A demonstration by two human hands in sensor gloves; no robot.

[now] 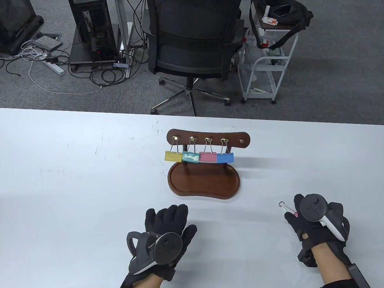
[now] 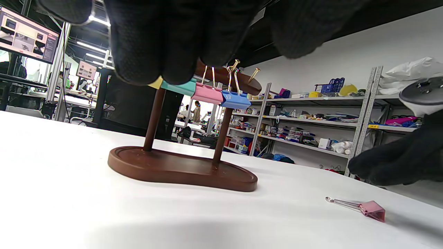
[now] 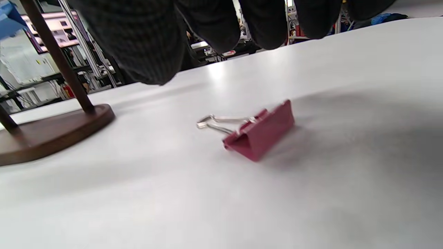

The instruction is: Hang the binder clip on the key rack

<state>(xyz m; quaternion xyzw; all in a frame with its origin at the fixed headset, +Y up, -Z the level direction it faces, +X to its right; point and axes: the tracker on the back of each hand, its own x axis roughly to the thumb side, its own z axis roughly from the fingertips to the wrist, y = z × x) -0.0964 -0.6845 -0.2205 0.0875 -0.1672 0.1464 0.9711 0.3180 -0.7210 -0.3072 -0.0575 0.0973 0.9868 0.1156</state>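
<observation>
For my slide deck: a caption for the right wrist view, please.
Right hand hovers above a dark pink binder clip lying on the white table.

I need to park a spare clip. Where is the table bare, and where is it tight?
Bare: the table left of the rack, and the strip between left hand and right hand. Tight: under the right hand, where the red clip lies.
</observation>
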